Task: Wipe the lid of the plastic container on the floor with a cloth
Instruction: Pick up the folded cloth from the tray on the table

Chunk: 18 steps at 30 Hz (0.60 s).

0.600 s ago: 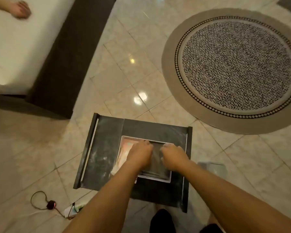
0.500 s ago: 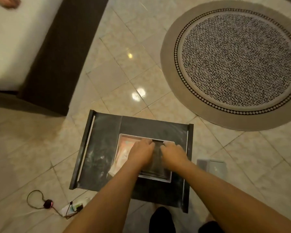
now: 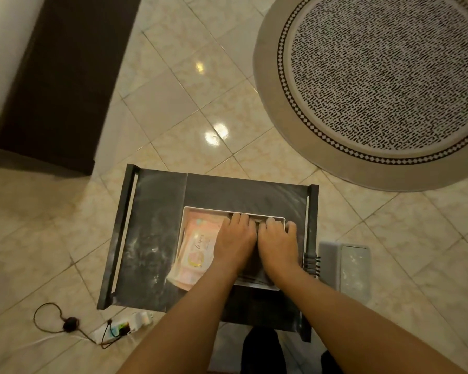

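The plastic container's dark dusty lid (image 3: 157, 238) lies flat on the tiled floor right in front of me. In its middle is a white-rimmed rectangular opening (image 3: 185, 220) that shows pink packets (image 3: 197, 247) inside. A small dark flap (image 3: 251, 273) covers the right part of that opening. My left hand (image 3: 234, 238) and my right hand (image 3: 278, 242) lie side by side on this flap, touching each other, with the fingertips hooked at its far edge. No cloth is in view.
A grey-white box (image 3: 343, 268) stands on the floor just right of the lid. A power strip with a looped cable (image 3: 119, 327) lies at the lower left. A round patterned rug (image 3: 384, 82) fills the upper right, and a dark furniture base (image 3: 60, 76) the upper left.
Both hands have stayed on the flap and drawn closer together until they touch. A little more of the pink packets shows. The view has shifted, so the white surface at top left has mostly left the frame.
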Tool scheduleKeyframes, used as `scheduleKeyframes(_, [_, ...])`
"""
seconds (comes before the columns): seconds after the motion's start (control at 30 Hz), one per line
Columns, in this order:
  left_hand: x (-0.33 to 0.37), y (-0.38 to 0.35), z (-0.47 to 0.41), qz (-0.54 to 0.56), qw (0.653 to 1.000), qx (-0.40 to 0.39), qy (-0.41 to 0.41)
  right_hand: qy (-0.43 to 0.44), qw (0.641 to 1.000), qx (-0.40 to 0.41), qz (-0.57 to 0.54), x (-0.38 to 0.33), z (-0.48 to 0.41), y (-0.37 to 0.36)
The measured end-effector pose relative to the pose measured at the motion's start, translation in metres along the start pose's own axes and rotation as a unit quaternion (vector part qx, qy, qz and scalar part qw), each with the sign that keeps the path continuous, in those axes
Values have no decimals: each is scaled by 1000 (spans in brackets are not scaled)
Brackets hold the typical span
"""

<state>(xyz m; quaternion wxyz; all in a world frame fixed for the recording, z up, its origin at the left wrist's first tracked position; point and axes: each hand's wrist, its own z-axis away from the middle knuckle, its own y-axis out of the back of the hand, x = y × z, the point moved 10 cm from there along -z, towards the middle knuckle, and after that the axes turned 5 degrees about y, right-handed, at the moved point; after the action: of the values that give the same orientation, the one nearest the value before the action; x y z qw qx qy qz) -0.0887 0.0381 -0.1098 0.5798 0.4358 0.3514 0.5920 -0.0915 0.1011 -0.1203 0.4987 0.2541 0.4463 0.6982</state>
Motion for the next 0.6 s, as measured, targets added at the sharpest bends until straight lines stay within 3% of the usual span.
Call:
scheduleKeyframes(0.27, [4, 5, 2, 47, 999, 9, 0, 4, 999, -11, -46, 1, 4, 6])
scheduleKeyframes(0.6, [-7, 99, 23, 98, 995, 9, -22, 13, 963, -12, -267, 17, 39, 96])
